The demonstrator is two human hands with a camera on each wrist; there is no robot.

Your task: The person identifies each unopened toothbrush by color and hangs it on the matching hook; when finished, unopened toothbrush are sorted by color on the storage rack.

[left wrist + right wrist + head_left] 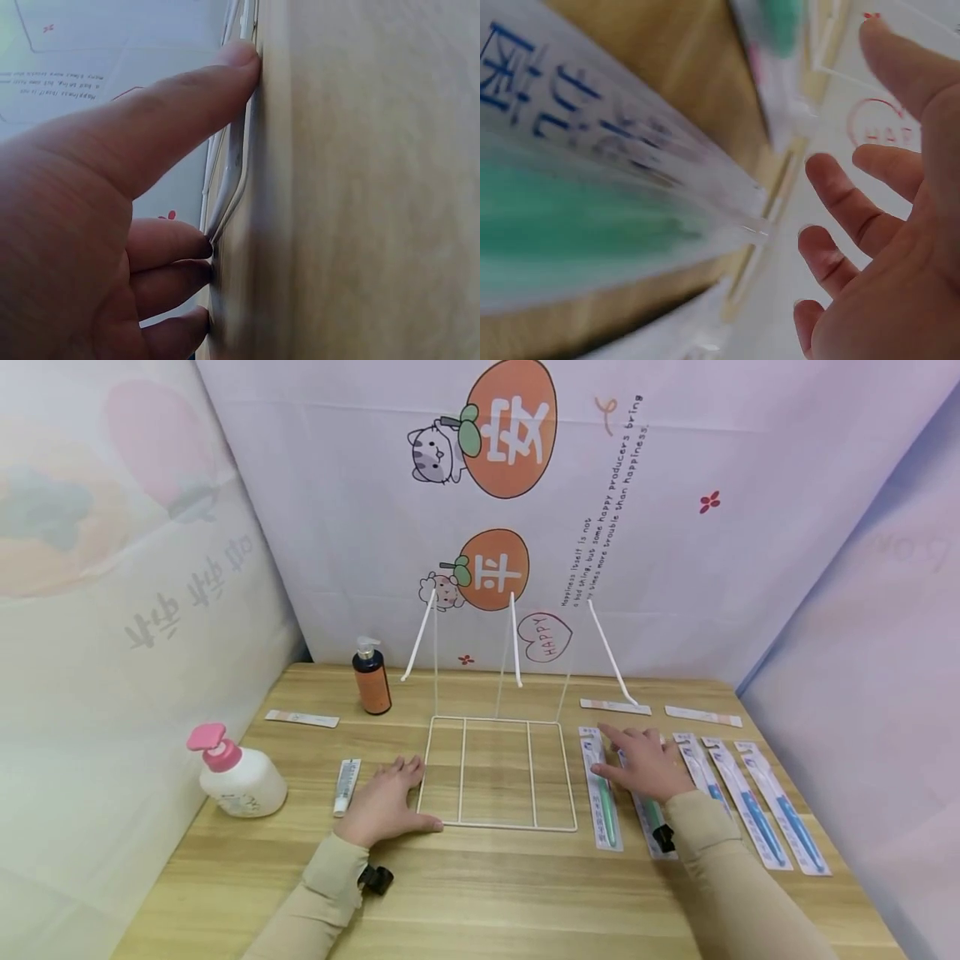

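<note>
A white wire rack (pixel 498 827) with three upward hooks stands mid-table. My left hand (pixel 386 802) rests at its front left corner, thumb along the front base wire (pixel 247 142) and the other fingertips by the left side. My right hand (pixel 645 762), fingers spread and holding nothing, is over a packaged green toothbrush (pixel 651 814), hiding much of it; the right wrist view has that toothbrush (pixel 592 217) below the palm. Another packaged green toothbrush (pixel 606 810) lies between this hand and the rack.
Several packaged blue toothbrushes (pixel 787 810) lie at the right. Left of the rack are a toothpaste tube (pixel 346 785), a white pump bottle (pixel 243 783) with pink top and a dark pump bottle (pixel 372 681). Thin paper sachets (pixel 302 718) lie toward the back, before a printed cloth wall.
</note>
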